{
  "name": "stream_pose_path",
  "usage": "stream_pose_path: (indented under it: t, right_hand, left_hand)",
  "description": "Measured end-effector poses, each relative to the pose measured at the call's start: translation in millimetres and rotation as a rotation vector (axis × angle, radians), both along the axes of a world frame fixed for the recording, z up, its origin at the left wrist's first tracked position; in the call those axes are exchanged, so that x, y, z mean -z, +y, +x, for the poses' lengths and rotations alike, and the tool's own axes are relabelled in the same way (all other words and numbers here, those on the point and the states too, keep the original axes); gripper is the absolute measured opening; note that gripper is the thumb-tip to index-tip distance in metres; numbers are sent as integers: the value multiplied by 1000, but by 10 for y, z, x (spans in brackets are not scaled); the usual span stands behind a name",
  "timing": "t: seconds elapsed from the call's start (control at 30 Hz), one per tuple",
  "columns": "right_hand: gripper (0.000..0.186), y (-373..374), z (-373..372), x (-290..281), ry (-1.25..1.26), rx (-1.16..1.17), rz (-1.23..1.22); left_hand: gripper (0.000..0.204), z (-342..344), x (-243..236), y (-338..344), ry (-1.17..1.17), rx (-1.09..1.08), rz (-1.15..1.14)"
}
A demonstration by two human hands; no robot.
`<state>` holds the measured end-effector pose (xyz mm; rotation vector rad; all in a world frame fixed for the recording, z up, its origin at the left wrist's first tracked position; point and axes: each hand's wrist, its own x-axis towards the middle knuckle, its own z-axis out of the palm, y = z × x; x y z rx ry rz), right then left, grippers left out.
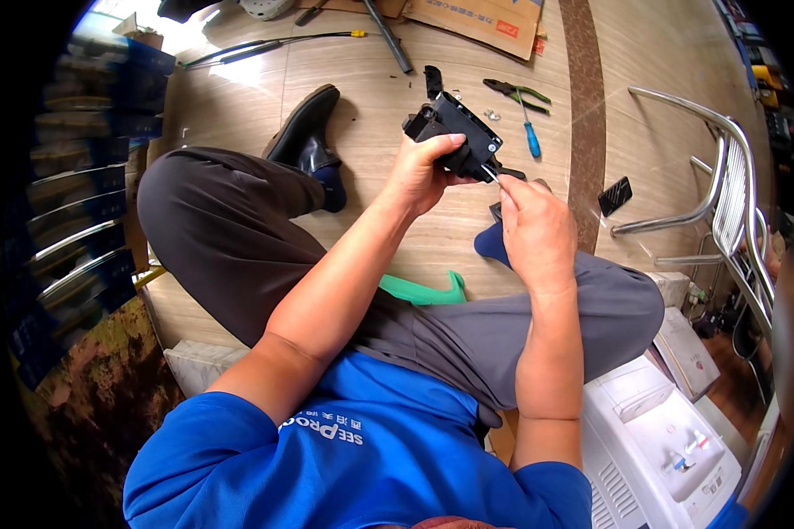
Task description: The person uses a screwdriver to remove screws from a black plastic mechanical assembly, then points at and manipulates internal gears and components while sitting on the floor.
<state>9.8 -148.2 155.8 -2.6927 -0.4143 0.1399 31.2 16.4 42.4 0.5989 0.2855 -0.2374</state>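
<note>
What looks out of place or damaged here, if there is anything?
Loose bits, too small to identify, lie scattered on the floor beside the pliers, as if spilled. A dark phone lies near the metal chair, where it might be stepped on. Whether the black device in the left hand is damaged, I cannot tell.
</note>
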Motion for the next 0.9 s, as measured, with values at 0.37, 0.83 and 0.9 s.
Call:
stream_pose_path:
  t: [0.37,0.83,0.9]
  right_hand:
    - [23,-15,2,-28,14,8,24]
    - [33,80,-12,190,5,8,-97]
    - [34,105,-26,202,2,-6,-107]
  left_hand:
    - [56,2,-1,-28,-12,-64,-8]
    - [68,-19,217,-37,-47,-97,40]
    - [63,-54,178,-120,68,-158,89]
